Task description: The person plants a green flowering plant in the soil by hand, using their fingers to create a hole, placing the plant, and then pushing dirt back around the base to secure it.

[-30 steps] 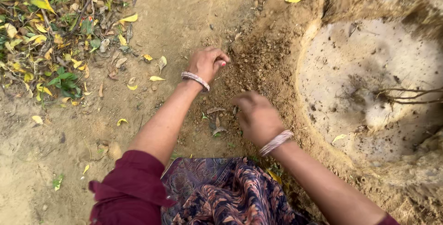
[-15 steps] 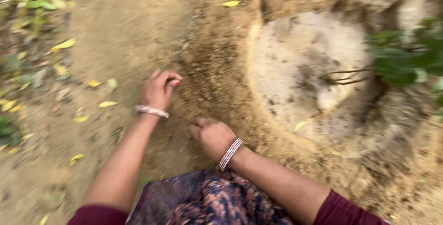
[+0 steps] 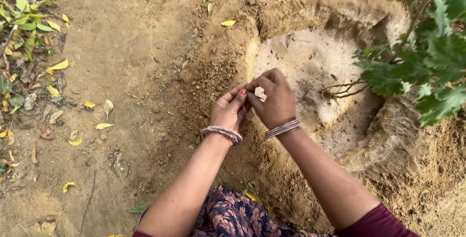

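Over the dug pit's rim, we pinch something tiny between both hands.

Our left hand (image 3: 228, 110) and right hand (image 3: 274, 98) meet fingertip to fingertip, nipping a thin, twig-like sliver (image 3: 256, 95) too small to identify. Around them: loose soil ridge (image 3: 208, 72), pale pit (image 3: 310, 62), bare roots (image 3: 340, 89), leafy plant (image 3: 427, 57). We judge we're picking debris from the soil; parting it needs a delicate pull.

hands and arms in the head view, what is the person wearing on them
Both forearms are bare. The left hand has a stack of thin pale, pinkish bangles at the wrist and red polish on a fingernail. The right hand wears a similar stack of bangles. A dark maroon sleeve covers the right upper arm, pushed up near the elbow.
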